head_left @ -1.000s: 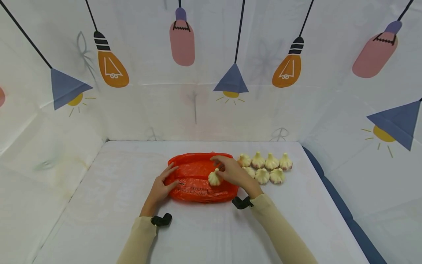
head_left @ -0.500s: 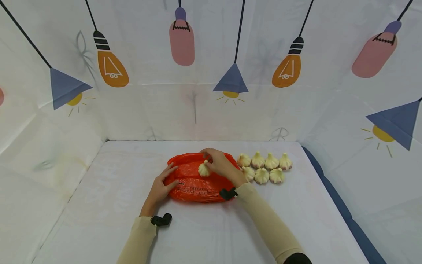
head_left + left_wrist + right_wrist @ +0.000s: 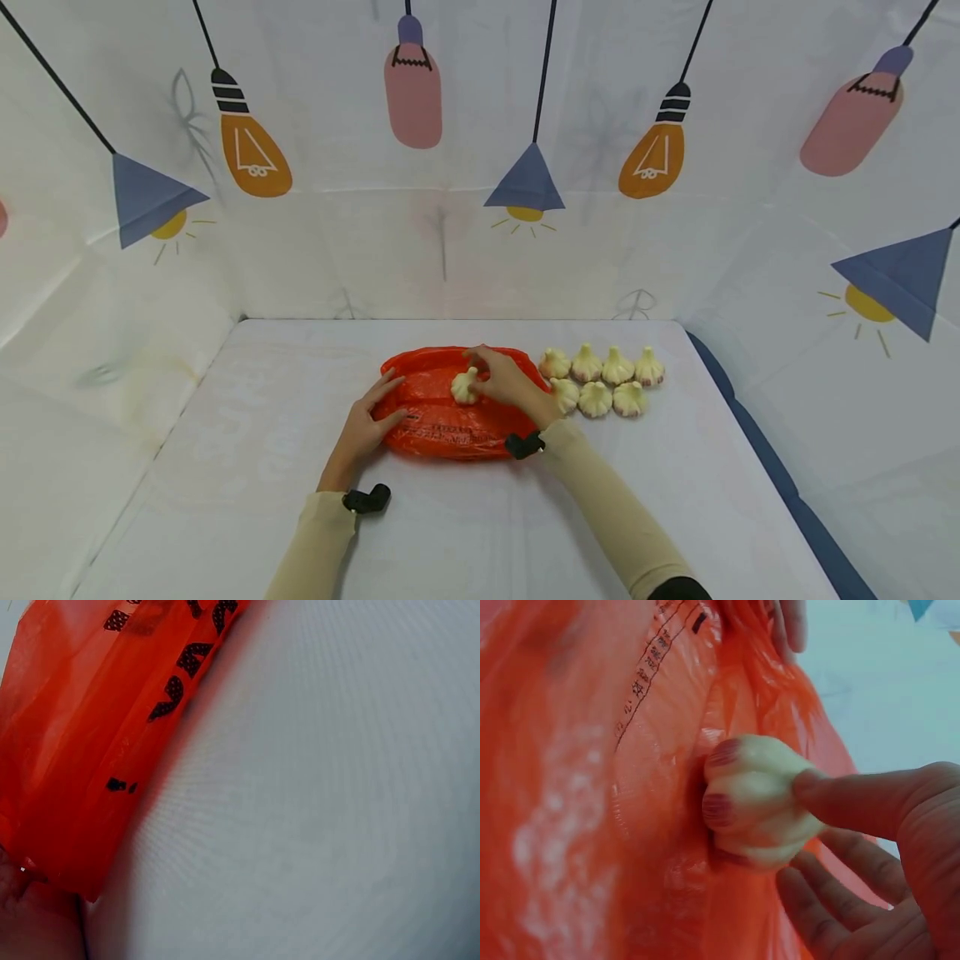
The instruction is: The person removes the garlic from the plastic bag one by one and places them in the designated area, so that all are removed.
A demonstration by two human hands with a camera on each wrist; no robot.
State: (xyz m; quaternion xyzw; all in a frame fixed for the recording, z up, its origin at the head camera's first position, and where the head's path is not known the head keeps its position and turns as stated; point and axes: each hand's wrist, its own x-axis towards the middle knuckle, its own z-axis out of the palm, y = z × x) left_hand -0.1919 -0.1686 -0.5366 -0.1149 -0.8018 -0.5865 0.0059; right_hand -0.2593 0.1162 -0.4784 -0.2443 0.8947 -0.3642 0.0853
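A red plastic bag [image 3: 420, 387] with black print lies spread on the white table. My left hand [image 3: 366, 429] rests on its left edge, fingers and thumb spread apart. A pale garlic bulb [image 3: 463, 388] with purplish marks sits on the middle of the bag. My right hand [image 3: 510, 383] is just right of this bulb. In the right wrist view my thumb [image 3: 832, 796] overlaps the bulb's near side, and the other fingers [image 3: 840, 889] spread loosely right below it. The left wrist view catches the bag's printed side and a bit of hand [image 3: 41, 919] at the lower left corner.
Several more garlic bulbs [image 3: 617, 367] stand in two rows right of the bag, the nearest partly behind the right hand. A white sheet [image 3: 330, 250] printed with lamps hangs behind the table [image 3: 300, 358]. Blue fabric [image 3: 765, 450] runs along the right edge.
My right hand has carried the garlic bulb left to the middle of the bag. Since half a second ago the bulb sits slightly lower and the fingers have spread off it. My left hand stays put.
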